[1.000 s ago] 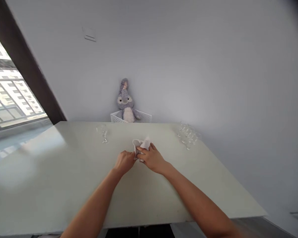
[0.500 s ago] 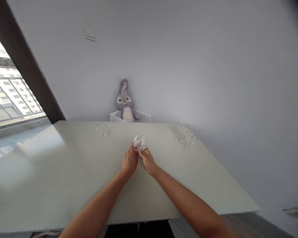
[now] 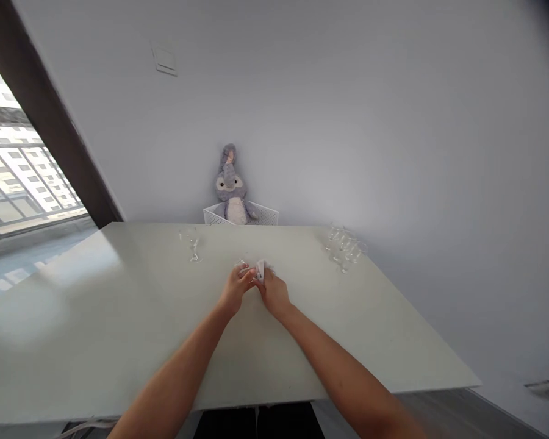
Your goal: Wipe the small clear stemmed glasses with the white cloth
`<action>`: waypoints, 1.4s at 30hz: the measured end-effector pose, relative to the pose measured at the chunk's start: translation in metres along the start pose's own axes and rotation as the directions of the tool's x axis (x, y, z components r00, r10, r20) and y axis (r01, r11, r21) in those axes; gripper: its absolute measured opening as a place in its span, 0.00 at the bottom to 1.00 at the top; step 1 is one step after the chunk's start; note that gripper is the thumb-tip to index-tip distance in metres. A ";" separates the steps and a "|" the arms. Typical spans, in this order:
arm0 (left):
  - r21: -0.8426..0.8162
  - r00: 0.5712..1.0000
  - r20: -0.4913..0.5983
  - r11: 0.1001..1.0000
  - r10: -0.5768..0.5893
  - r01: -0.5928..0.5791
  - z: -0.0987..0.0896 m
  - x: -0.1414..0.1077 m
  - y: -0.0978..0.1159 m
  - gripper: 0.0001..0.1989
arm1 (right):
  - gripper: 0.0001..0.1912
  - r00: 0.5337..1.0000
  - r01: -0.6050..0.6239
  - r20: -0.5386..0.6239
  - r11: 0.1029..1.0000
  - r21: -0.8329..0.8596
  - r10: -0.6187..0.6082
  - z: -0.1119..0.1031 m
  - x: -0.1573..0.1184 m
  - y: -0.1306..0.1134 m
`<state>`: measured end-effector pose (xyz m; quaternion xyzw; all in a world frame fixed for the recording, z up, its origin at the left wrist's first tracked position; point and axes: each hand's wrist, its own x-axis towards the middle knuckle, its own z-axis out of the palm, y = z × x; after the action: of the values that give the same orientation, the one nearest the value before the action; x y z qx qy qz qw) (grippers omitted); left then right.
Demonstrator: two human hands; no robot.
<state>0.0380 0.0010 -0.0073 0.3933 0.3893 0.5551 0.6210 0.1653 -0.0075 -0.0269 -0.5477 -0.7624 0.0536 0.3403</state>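
Note:
My left hand (image 3: pixel 236 290) is closed around a clear glass (image 3: pixel 242 263), whose rim shows just past the fingers; the rest is hidden. Pressed against it, my right hand (image 3: pixel 274 294) grips a crumpled white cloth (image 3: pixel 260 268) that sticks up between the two hands. Both hands meet over the middle of the white table (image 3: pixel 274 353). To the left stands a single stemmed glass (image 3: pixel 194 247). Several similar clear glasses (image 3: pixel 345 249) are grouped near the right back edge.
Behind the table's far edge, a grey plush toy (image 3: pixel 231 192) sits in a white perforated basket (image 3: pixel 268 215) against the wall (image 3: pixel 348 122). A window with a railing (image 3: pixel 22 177) is at the left. The table's right edge slants toward me.
The glass and cloth have turned and sunk lower between my hands. My left hand has shifted slightly left and rotated, with the cloth now bunched nearer my right hand.

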 end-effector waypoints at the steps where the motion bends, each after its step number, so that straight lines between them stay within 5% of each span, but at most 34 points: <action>1: -0.057 0.999 -0.018 0.998 -0.033 0.032 -0.002 0.000 0.000 0.19 | 0.19 0.998 0.065 0.012 0.993 -0.100 -0.064 0.001 -0.001 -0.001; 4: -0.142 0.994 -0.096 0.989 -0.061 0.047 -0.008 0.003 0.001 0.16 | 0.20 0.952 0.303 0.047 0.917 -0.261 -0.301 0.002 -0.008 -0.004; 8: -0.196 0.978 -0.207 0.979 0.005 -0.047 -0.014 0.010 0.004 0.16 | 0.19 0.870 0.493 0.140 0.839 -0.231 -0.473 -0.005 -0.024 -0.012; 14: -0.248 0.913 -0.331 0.911 0.240 -0.329 -0.024 0.015 0.026 0.14 | 0.21 0.841 0.434 0.380 0.900 -0.046 -0.386 -0.032 -0.044 -0.029; 16: -0.170 0.872 -0.354 0.894 0.338 -0.415 -0.024 0.011 0.032 0.16 | 0.25 0.873 0.354 0.366 0.935 -0.019 -0.323 -0.048 -0.041 -0.034; 20: -0.006 0.881 -0.108 0.886 0.460 -0.463 -0.005 -0.008 0.025 0.23 | 0.21 0.988 0.100 0.128 0.987 -0.123 -0.085 -0.071 -0.027 -0.037; 22: 0.012 0.893 0.107 0.897 0.438 -0.441 0.010 -0.020 0.015 0.25 | 0.21 0.995 0.017 0.096 0.982 -0.186 0.001 -0.074 -0.021 -0.034; 25: 0.093 0.851 0.370 0.897 0.371 -0.432 0.027 -0.034 0.002 0.29 | 0.16 0.987 -0.045 0.142 0.977 -0.210 0.076 -0.071 -0.024 -0.019; 28: 0.236 0.826 0.460 0.852 0.326 -0.468 0.032 -0.037 -0.001 0.35 | 0.13 0.983 -0.134 0.103 0.974 -0.185 0.155 -0.073 -0.035 0.012; 30: 0.282 0.864 0.374 0.846 0.338 -0.453 0.029 -0.034 0.001 0.33 | 0.14 0.954 -0.287 0.025 0.937 -0.200 0.298 -0.082 -0.043 0.040; 34: 0.231 0.948 -0.004 0.923 0.318 -0.309 0.017 -0.020 0.009 0.20 | 0.17 0.785 -0.619 -0.154 0.752 -0.226 0.600 -0.112 -0.055 0.105; 38: 0.083 0.922 -0.314 0.973 0.229 -0.213 0.001 -0.004 0.012 0.13 | 0.16 0.648 -0.762 -0.222 0.614 -0.206 0.729 -0.132 -0.059 0.153; 42: 0.030 0.875 -0.442 0.978 0.197 -0.205 -0.014 0.007 0.013 0.11 | 0.17 0.603 -0.798 -0.218 0.570 -0.198 0.768 -0.135 -0.058 0.176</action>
<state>0.0208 0.0101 -0.0007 0.2894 0.4721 0.6950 0.4587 0.3932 -0.0279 -0.0305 -0.8719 -0.4210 0.0627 0.2423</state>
